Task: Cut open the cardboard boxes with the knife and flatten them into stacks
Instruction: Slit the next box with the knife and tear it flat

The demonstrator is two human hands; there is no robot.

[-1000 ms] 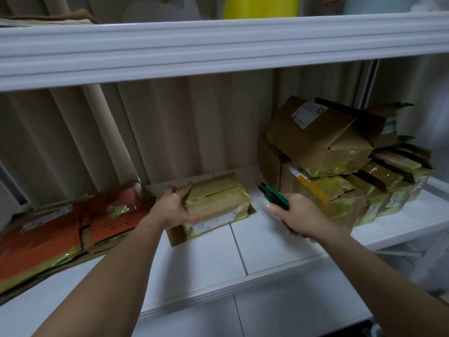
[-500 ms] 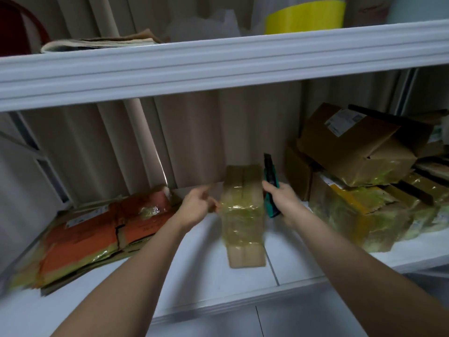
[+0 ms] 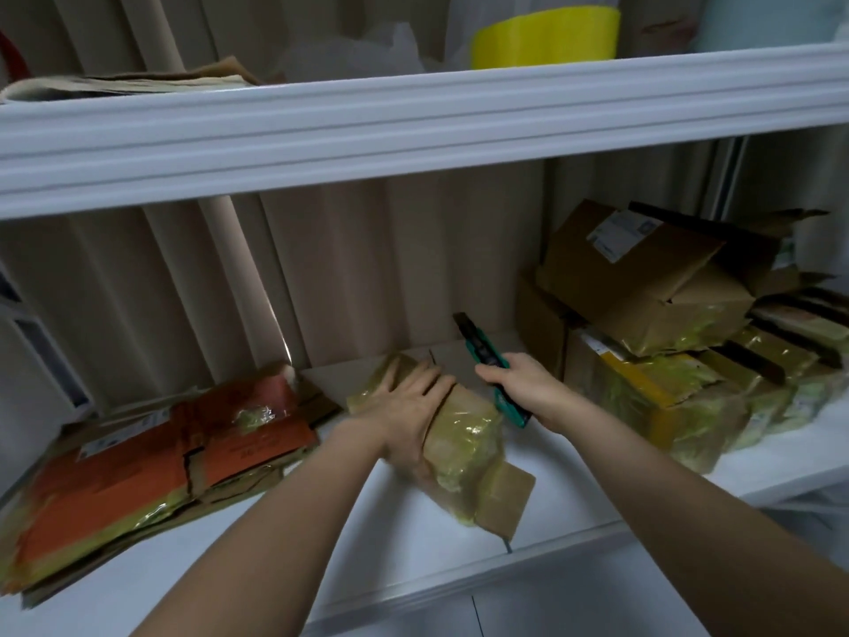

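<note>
- Here, the white shelf [image 3: 390,535] carries every item; a second white shelf board [image 3: 413,126] runs across above it.
- Pile of uncut cardboard boxes [image 3: 666,324]: occupies the right end of the shelf, just right of the right hand. The boxes are wrapped in yellowish tape; the top one lies tilted with a flap open.
- Stack of flattened boxes [image 3: 151,457]: lies at the left end of the shelf, orange faces up, left of the left forearm and apart from it.
- Taped box [image 3: 464,443]: lies at shelf centre between the two hands, angled, with one brown flap projecting toward the front edge.
- Left hand [image 3: 409,416]: rests flat on the top of the taped box, fingers straight and spread, pressing down; it grips nothing.
- Right hand [image 3: 523,388]: fingers curled round the knife [image 3: 491,367], which has a green body and points up and away toward the back wall. The knife is just beside the right side of the taped box; contact cannot be determined.
- Yellow container [image 3: 546,36]: stands on the upper shelf board.
</note>
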